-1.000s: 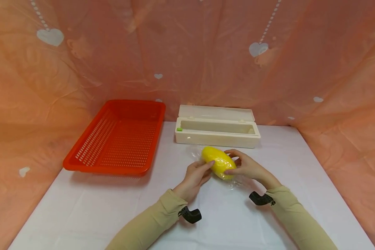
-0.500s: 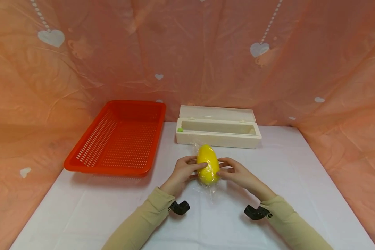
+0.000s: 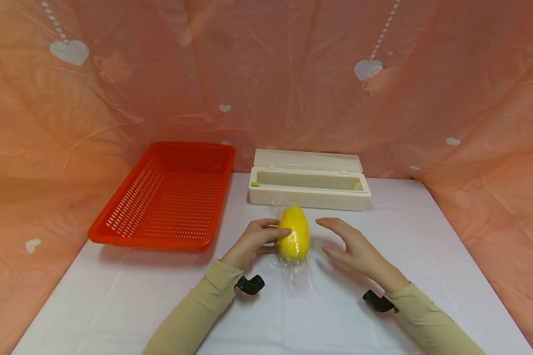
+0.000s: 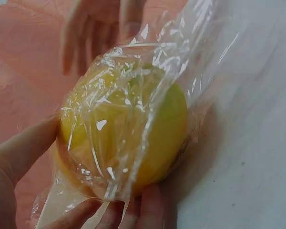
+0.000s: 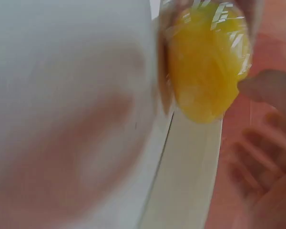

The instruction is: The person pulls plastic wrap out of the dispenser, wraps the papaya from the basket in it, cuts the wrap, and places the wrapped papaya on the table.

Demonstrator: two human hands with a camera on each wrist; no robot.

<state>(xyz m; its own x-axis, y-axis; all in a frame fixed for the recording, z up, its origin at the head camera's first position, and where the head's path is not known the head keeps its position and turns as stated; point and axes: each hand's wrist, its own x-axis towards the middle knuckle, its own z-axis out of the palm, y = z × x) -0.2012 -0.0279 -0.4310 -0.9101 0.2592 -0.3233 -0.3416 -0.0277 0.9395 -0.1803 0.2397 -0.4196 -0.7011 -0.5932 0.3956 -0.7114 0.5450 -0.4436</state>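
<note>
A smooth yellow oval fruit (image 3: 294,234), perhaps a mango, is wrapped in clear plastic film (image 4: 133,95) with loose ends sticking out. My left hand (image 3: 255,241) grips it from the left, thumb on top and fingers beneath, as the left wrist view also shows. To the right, apart from the fruit, my right hand (image 3: 353,249) has its fingers spread and holds nothing. Behind the fruit stands a long white box (image 3: 310,197) with its lid up and a small green slider at its left end.
A red slotted plastic basket (image 3: 160,242) sits at the back left of the white-covered table (image 3: 320,315). An orange curtain (image 3: 288,88) with white hearts hangs behind and at both sides.
The fruit has turned from slanted to nearly lengthwise and shifted left. My right hand has let go of it and drawn away to the right; my left hand still holds it.
</note>
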